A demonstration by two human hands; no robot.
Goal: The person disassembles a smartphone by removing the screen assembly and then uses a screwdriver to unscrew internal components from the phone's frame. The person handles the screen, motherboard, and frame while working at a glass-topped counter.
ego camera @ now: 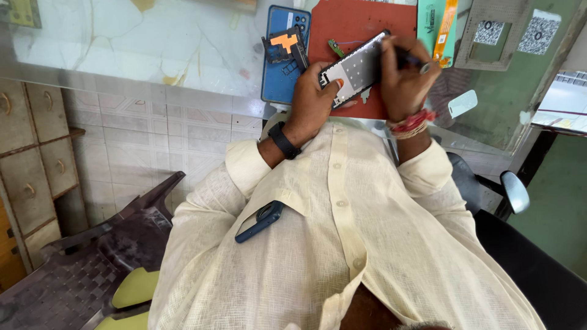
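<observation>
My left hand [312, 101], with a black band on its wrist, grips the lower end of an opened phone frame [354, 67], thumb pressed on its silver inner plate. My right hand [403, 76], with red threads on the wrist and a ring, is closed around a dark thin tool [406, 59] whose tip rests on the frame's upper end. The frame is held tilted above a red work mat [348, 24] on the glass-topped table.
A blue phone back cover [278, 73] with loose dark and orange parts lies left of the mat. A small green part [335, 47] and an orange flex strip [446, 30] lie near. A phone [260, 221] sits in my shirt pocket. Brown plastic chair [92, 256] and wooden drawers [30, 153] at left.
</observation>
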